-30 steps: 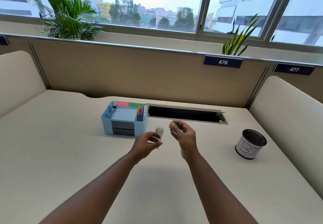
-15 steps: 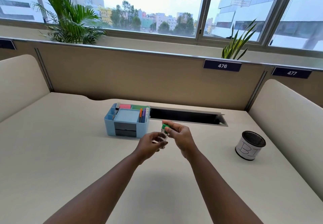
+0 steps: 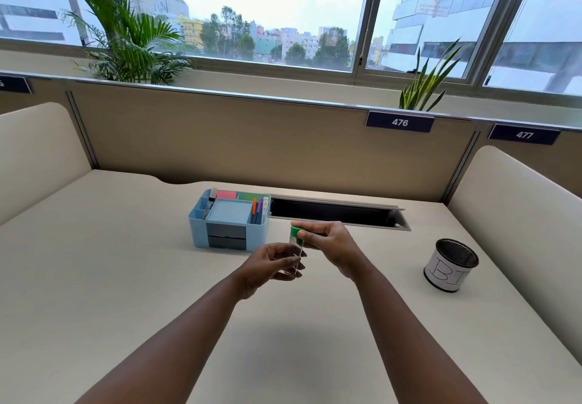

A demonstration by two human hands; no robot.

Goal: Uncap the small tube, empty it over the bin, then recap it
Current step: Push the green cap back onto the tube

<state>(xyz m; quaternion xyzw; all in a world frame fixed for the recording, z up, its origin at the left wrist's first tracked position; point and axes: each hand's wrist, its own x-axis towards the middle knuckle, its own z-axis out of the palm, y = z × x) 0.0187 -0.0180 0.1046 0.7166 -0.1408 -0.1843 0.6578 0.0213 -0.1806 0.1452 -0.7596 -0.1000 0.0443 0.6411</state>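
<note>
1. Head view: both hands are raised above the worktop, meeting mid-frame in front of the blue organiser.
2. Left hand: fingers curled round the lower body of the clear tube, clamped on it. Tube is roughly upright, off the worktop.
3. Right hand: fingers pinched together on the green cap, which sits on top of the tube. Can't tell if the cap is fully seated.
4. Tube contents: can't tell.
5. Bin: black mesh cup with a white hand-lettered label, standing on the worktop well to the right of the hands. Tube is not over it.
6. Organiser holds pens and coloured sticky notes and sits just beside the cable slot.
</note>
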